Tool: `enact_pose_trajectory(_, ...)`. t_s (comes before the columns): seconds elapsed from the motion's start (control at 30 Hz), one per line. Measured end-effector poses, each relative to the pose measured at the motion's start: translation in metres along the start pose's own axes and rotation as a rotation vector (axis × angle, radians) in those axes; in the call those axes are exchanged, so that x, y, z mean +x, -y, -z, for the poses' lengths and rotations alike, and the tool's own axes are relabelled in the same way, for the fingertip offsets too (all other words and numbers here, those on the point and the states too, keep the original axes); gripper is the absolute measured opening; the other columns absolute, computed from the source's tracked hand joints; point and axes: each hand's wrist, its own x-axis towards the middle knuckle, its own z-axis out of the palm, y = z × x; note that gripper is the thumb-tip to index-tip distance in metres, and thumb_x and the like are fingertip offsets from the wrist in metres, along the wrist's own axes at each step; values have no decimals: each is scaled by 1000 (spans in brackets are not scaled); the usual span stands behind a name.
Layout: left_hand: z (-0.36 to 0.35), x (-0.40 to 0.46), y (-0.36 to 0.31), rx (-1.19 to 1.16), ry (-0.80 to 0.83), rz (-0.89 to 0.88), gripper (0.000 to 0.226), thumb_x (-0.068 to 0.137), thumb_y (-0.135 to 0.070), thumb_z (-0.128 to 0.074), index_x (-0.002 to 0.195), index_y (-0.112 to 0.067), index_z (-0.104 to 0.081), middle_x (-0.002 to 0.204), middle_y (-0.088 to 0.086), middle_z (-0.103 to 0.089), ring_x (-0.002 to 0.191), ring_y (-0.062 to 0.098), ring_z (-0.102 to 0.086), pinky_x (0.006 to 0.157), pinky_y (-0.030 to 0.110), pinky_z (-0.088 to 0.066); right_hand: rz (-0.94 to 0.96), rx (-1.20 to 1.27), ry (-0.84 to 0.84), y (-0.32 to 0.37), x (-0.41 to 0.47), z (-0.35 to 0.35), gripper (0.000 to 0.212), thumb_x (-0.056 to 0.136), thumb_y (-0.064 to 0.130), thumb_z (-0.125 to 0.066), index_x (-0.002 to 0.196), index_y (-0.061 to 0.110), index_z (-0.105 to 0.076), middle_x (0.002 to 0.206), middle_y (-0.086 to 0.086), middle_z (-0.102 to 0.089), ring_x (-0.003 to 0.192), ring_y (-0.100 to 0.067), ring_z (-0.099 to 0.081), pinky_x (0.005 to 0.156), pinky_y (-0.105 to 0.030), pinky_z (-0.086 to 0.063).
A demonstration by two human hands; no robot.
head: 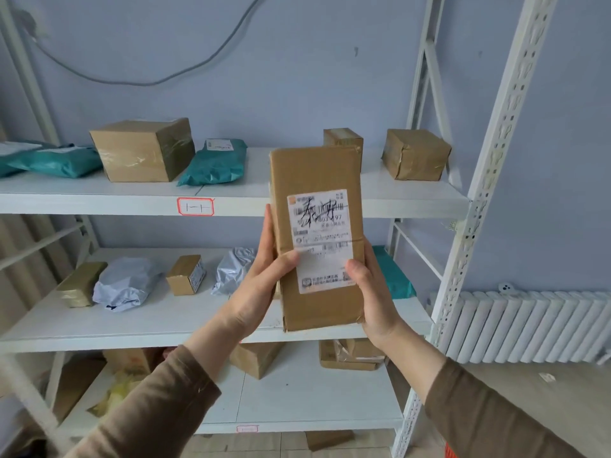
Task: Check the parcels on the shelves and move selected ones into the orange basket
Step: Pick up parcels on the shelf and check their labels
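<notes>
- Brown sleeves lead up to both hands, which hold a tall cardboard parcel point(317, 236) upright in front of the white shelves point(231, 200).
- Risk: the hold sits low, so the top-heavy box could tip forward or slip; the orange basket point(450, 452) is barely visible at the bottom edge.
- Grip: left hand point(261, 285) and right hand point(370, 292) clamp opposite sides, thumbs on the label point(319, 239).

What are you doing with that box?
A person is holding a tall brown cardboard parcel upright in front of the white shelves, with the left hand and right hand gripping its two sides. Its white shipping label faces them, so they seem to be checking it. Other boxes and bagged parcels sit on the shelves behind. A bit of orange, perhaps the basket, shows at the bottom right edge.
</notes>
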Motion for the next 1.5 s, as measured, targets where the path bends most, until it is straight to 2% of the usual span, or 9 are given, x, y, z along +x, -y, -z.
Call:
enact_pose_trajectory(0.13, 3, 24, -3, -1, -20, 101, 94, 89, -51, -68, 159, -54, -5, 155, -26, -46, 142, 6, -47, 123, 44, -34, -269, 186, -165, 23, 45, -14, 54, 86, 57, -68, 131, 29, -56, 117, -6, -74, 110, -27, -70, 90, -53, -61)
enact_pose_trajectory(0.3, 25, 84, -25, -27, -75, 110, 82, 90, -49, -66, 160, -37, -26, 144, -6, -63, 129, 21, -62, 112, 50, -47, -427, 141, -111, 56, 125, -25, 66, 76, 70, -71, 126, 28, -69, 113, -7, -78, 106, -28, -75, 93, -50, -60)
enact_pose_trajectory(0.47, 51, 162, -60, -97, -264, 184, 59, 95, -38, -63, 146, -11, -52, 112, 12, -70, 88, 25, -72, 71, 36, -63, -386, 85, -84, 70, 200, -46, 46, 86, 62, -69, 117, 28, -73, 114, -3, -78, 100, -21, -75, 92, -43, -60)
enact_pose_trajectory(0.87, 109, 283, -42, -119, -396, 351, 29, 95, -44, -63, 106, -19, -72, 80, 3, -78, 75, 24, -74, 76, 38, -60, -400, 109, -103, 18, 320, -64, 30, 97, 46, -61, 115, 25, -72, 94, -1, -77, 86, -19, -73, 78, -34, -59)
enact_pose_trajectory(1.13, 135, 322, -19, -2, -438, 398, 28, 94, -43, -64, 105, -19, -73, 105, 6, -79, 93, 23, -73, 95, 37, -58, -403, -134, -104, -11, 360, -66, 69, 89, 69, -56, 144, 28, -56, 143, 4, -60, 133, -18, -53, 118, -41, -35)
enact_pose_trajectory(1.23, 140, 332, -27, 332, -491, 265, 31, 99, -34, -58, 124, -18, -63, 130, 8, -68, 101, 20, -64, 82, 27, -49, -258, -284, -117, -4, 356, -60, 68, 98, 61, -50, 154, 23, -42, 151, 8, -47, 131, -14, -44, 102, -31, -32)
enact_pose_trajectory(1.3, 137, 338, -39, 497, -533, 90, 58, 99, -26, -54, 156, -24, -40, 156, 3, -48, 128, 24, -57, 98, 34, -50, -62, -406, -176, 1, 356, -47, 62, 100, 55, -53, 153, 23, -42, 155, 6, -44, 139, -13, -43, 101, -28, -32)
enact_pose_trajectory(1.37, 122, 345, -54, 515, -511, -93, 62, 101, -18, -50, 160, -25, -32, 164, -2, -36, 146, 21, -41, 114, 34, -39, 87, -473, -254, 9, 359, -29, 54, 101, 48, -55, 148, 22, -47, 152, 7, -48, 137, -10, -45, 101, -25, -33)
enact_pose_trajectory(1.5, 70, 363, -71, 453, -309, -149, 58, 103, -17, -49, 159, -24, -33, 167, -3, -31, 152, 18, -30, 115, 31, -30, 133, -461, -419, 24, 374, 14, 48, 101, 39, -55, 145, 20, -49, 148, 5, -52, 130, -10, -49, 100, -24, -35)
